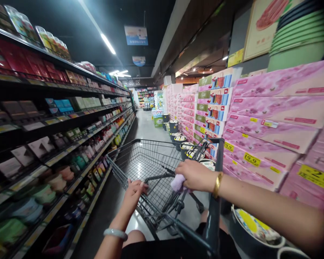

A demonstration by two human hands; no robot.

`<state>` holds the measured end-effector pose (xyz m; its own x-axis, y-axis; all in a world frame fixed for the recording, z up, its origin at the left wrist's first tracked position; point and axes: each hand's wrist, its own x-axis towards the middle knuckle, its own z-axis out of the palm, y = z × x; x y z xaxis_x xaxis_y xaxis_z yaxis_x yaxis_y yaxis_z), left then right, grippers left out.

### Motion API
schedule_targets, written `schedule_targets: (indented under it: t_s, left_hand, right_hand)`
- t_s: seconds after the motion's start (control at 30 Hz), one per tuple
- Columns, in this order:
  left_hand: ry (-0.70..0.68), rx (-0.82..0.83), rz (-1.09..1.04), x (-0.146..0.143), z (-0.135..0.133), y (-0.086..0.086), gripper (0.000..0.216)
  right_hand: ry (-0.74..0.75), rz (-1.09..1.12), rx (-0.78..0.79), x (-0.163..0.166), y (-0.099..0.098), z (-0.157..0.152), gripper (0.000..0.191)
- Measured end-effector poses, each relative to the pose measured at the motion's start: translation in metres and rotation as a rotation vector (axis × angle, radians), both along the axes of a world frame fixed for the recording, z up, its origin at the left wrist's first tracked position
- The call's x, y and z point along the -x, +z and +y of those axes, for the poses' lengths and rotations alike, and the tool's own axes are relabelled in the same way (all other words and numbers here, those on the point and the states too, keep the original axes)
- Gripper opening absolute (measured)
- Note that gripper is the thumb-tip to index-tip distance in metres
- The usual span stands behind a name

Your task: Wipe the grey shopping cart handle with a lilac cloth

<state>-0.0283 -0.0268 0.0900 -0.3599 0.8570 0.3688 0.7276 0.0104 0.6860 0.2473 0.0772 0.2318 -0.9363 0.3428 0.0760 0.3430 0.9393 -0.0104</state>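
A dark grey wire shopping cart (pixel 209 223) stands right in front of me, with only bare mesh showing inside its basket. My right hand (pixel 191 174), a gold bracelet on its wrist, is closed around a bunched lavender cloth (pixel 178 182). The cloth lies against a bar in the middle of the cart. My left hand (pixel 136 192), with a pale bangle (pixel 115 234) on that arm, has its fingers curled over the cart's frame on the left side. The palm sides of both hands are hidden.
Long shelves (pixel 56 158) of boxed and bottled goods run along the left. Pink tissue cartons (pixel 270 108) with yellow price tags are stacked on the right, green buckets (pixel 299 43) on top. Several dark buckets (pixel 174 126) line the aisle floor (pixel 148 126), which leads to far shelves.
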Motion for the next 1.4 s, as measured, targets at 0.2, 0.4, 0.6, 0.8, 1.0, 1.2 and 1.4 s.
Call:
schedule_targets:
  t_s: [0.2, 0.4, 0.6, 0.8, 1.0, 1.2, 1.4]
  left_hand:
    - [0.05, -0.273, -0.171, -0.072, -0.058, 0.037, 0.065]
    - [-0.313, -0.29, 0.309, -0.127, -0.095, 0.054, 0.053]
    - [-0.096, -0.375, 0.605, -0.143, -0.083, 0.028, 0.03]
    - [-0.061, -0.478, 0.648, -0.146, -0.078, 0.03, 0.01]
    - [0.048, -0.51, 0.575, -0.152, -0.082, 0.046, 0.014]
    - [-0.046, -0.496, 0.585, -0.127, -0.095, 0.056, 0.011]
    - [-0.127, -0.471, 0.512, -0.1, -0.098, 0.059, 0.016]
  right_hand:
    - [0.238, 0.102, 0.122, 0.0, -0.009, -0.009, 0.031]
    - [0.035, 0.187, 0.052, -0.001, -0.018, -0.014, 0.029]
    - [0.24, 0.266, 0.234, 0.012, -0.019, -0.05, 0.022]
    - [0.032, 0.258, 0.066, 0.012, -0.019, -0.028, 0.026]
    - [0.046, 0.431, 0.106, 0.005, -0.024, -0.065, 0.027]
    - [0.016, 0.676, 0.042, -0.009, -0.047, -0.091, 0.042]
    - [0.078, 0.873, -0.102, 0.009, -0.06, -0.101, 0.038]
